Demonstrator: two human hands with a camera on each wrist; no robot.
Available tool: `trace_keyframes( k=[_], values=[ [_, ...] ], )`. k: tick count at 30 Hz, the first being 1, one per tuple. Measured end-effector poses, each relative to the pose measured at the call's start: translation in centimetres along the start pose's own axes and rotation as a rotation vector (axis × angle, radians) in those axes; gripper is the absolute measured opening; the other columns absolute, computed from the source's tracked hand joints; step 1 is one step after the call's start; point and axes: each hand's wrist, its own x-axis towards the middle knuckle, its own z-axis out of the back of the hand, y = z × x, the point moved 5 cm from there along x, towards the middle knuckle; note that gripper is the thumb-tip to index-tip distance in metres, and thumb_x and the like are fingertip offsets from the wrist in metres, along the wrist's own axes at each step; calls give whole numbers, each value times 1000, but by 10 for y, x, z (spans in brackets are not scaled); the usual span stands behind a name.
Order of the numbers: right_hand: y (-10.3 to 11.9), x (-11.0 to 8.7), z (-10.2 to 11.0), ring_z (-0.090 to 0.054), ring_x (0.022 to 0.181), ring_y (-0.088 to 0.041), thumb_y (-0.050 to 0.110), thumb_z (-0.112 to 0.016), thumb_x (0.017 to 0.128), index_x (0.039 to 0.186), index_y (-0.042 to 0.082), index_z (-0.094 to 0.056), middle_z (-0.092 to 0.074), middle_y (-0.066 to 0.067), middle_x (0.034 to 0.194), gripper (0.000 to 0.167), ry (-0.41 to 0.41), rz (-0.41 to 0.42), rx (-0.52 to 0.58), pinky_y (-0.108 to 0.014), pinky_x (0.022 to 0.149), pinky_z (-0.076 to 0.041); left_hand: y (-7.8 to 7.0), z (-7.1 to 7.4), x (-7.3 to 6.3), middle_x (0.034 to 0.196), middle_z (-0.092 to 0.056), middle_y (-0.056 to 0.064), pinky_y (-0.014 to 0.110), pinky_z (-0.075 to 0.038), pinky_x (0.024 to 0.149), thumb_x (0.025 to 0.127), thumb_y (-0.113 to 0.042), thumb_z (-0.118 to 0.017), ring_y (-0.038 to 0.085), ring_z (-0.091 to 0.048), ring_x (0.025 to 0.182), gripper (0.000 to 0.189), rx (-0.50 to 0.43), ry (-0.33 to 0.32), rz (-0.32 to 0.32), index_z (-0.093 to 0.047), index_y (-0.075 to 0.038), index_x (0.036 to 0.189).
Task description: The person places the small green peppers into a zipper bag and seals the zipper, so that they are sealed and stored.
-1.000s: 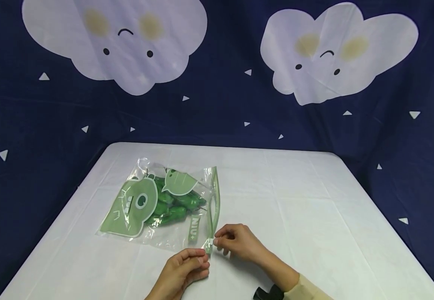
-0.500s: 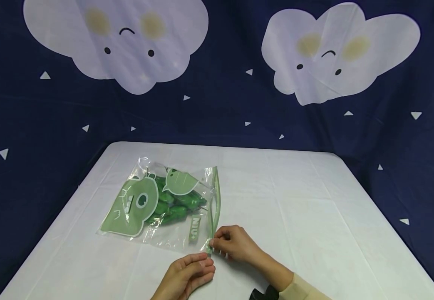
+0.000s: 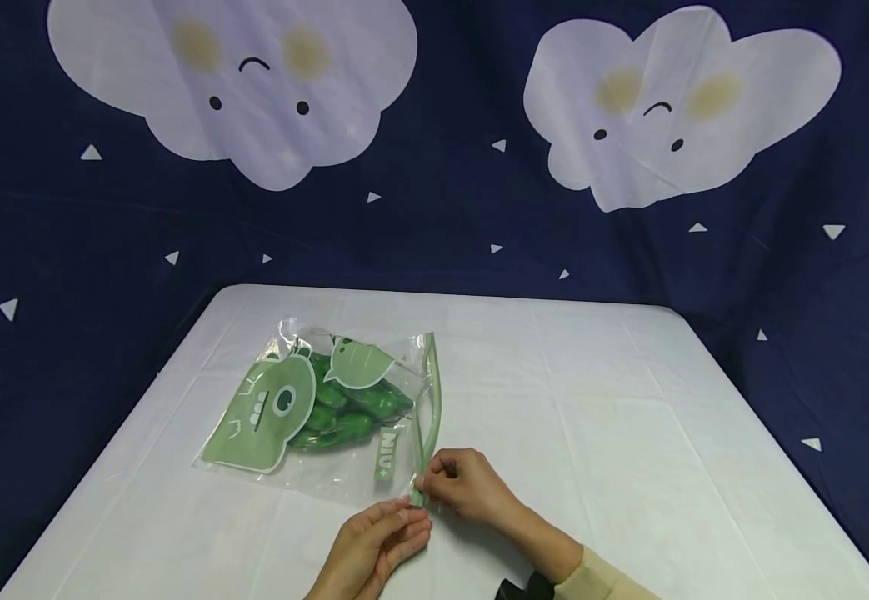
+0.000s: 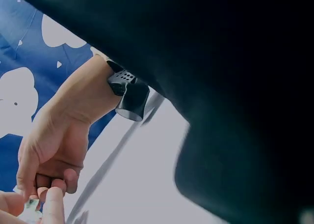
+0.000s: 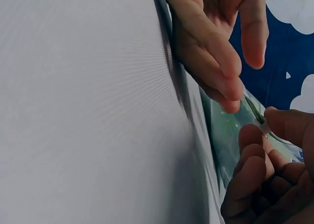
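Observation:
A clear zip bag [image 3: 359, 479] with a green cartoon monster print lies flat on the left half of the table. Glossy dark-green, pepper-like things [image 3: 347, 429] fill its middle. Its green zip edge [image 3: 435, 392] faces right. At the near end of that edge, my right hand [image 3: 471, 487] pinches the small whitish zip slider [image 5: 265, 127] between thumb and index finger. My left hand [image 3: 377, 542] is right at the bag's near corner; in the right wrist view its fingers [image 5: 211, 52] are loosely extended, with the thumb apart from them.
A white cloth covers the table [image 3: 591, 417]. Behind it hangs a dark blue curtain [image 3: 449, 217] printed with clouds. A black strap device [image 3: 527, 586] sits on my right wrist. Something dark fills much of the left wrist view.
My right fingers have shifted slightly left, onto the slider, which they now partly cover. My left hand has moved a little right, its fingers looser. The bag lies almost as before.

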Motion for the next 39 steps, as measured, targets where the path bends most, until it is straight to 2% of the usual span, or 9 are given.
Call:
trace_keyframes(
  k=[3, 5, 11, 17, 23, 28, 31, 39],
  values=[
    [1, 0, 0, -44, 45, -1, 29, -67, 87, 74, 9, -65, -56, 0, 55, 24, 1, 11, -9, -14, 35, -38, 0, 0, 2, 92, -68, 4, 23, -59, 89, 95, -8, -54, 11, -68, 90, 15, -30, -24, -12, -52, -1, 108],
    [2, 0, 1, -44, 45, 0, 30, -67, 87, 74, 10, -65, -57, 1, 55, 24, -3, 18, -14, -14, 36, -38, -1, 0, 2, 90, -69, 4, 22, -60, 87, 95, -9, -54, 11, -68, 87, 12, -36, -45, -17, -54, -2, 105],
    [5, 1, 2, -43, 46, 1, 30, -67, 87, 72, 10, -64, -55, 3, 55, 25, -19, 33, -25, -13, 37, -36, -5, -1, 4, 86, -68, 5, 21, -61, 84, 94, -10, -57, 10, -68, 84, 15, -17, -110, -29, -53, -1, 105],
    [7, 1, 3, -40, 46, 2, 30, -67, 87, 71, 10, -64, -53, 6, 56, 26, -29, 44, -21, -12, 37, -33, -8, -3, 5, 86, -67, 5, 21, -61, 83, 91, -11, -61, 10, -67, 84, 16, 4, -139, -41, -51, -3, 101],
    [9, 3, 2, -40, 47, 1, 31, -67, 87, 71, 9, -64, -52, 5, 57, 27, -39, 49, -19, -12, 37, -32, -10, -4, 6, 85, -65, 2, 23, -62, 81, 91, -11, -61, 11, -67, 83, 11, 47, -184, -73, -52, -6, 94],
    [11, 6, 3, -39, 47, 1, 27, -65, 88, 70, 10, -63, -56, 2, 57, 25, -56, 56, -27, -12, 38, -32, -9, -4, 8, 80, -67, 2, 23, -63, 78, 90, -9, -61, 11, -67, 79, 8, 38, -233, -93, -55, -5, 92],
    [13, 9, 5, -39, 47, 1, 24, -64, 88, 69, 11, -63, -59, -1, 58, 24, -70, 65, -31, -13, 38, -33, -9, -4, 9, 81, -67, 3, 23, -63, 77, 90, -10, -62, 11, -67, 79, 10, 33, -245, -101, -55, -4, 94],
    [12, 21, 12, -39, 48, -1, 24, -64, 88, 69, 10, -65, -60, 3, 58, 23, -96, 41, -47, -13, 38, -31, -8, -5, 9, 81, -66, 4, 23, -63, 78, 90, -8, -61, 12, -67, 79, 9, 18, -255, -115, -55, -2, 92]
  ],
)
